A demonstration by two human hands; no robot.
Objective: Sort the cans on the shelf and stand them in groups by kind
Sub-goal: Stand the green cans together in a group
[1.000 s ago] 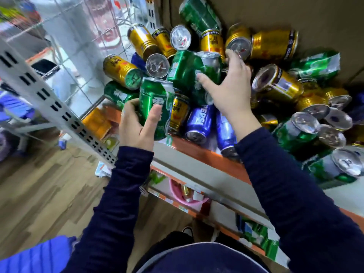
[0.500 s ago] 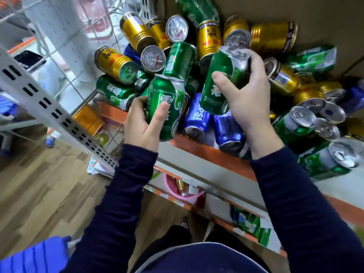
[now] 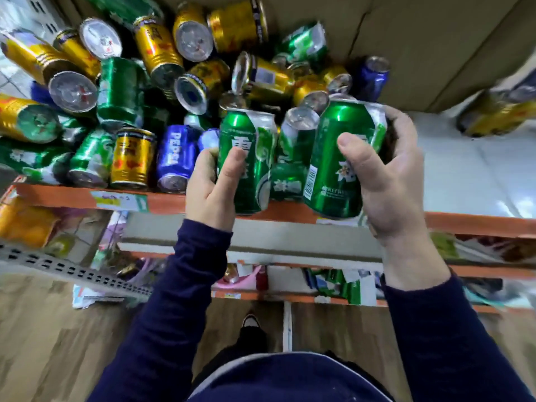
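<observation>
Left can [image 3: 246, 161]: green, upright, held just above the front edge of the shelf [image 3: 464, 175], in front of the pile [image 3: 162, 53].
Right can [image 3: 339, 158]: green, apparently the same kind, slightly tilted, just beside the left can and apart from it.
Left hand [image 3: 208, 192]: wrapped round the left can at mid-body, thumb across the label, fingers behind.
Right hand [image 3: 388, 181]: clasped round the right can at mid-body, thumb on the front, fingers round the far side.
Handling: thin metal wall, judged stiff enough to carry but easily dented by a hard squeeze. The glossy skin is likely slippery. Full or empty cannot be told, so weight is unknown. The mid-body hold looks sound; light pressure advised.
Pile: gold, green and blue cans lying jumbled on their sides over the left part of the shelf, apt to roll if knocked.
Shelf: pale bare surface to the right of the hands, a likely spot to stand the green group.
Far right: gold cans [image 3: 493, 114], probably; blur prevents certainty.
</observation>
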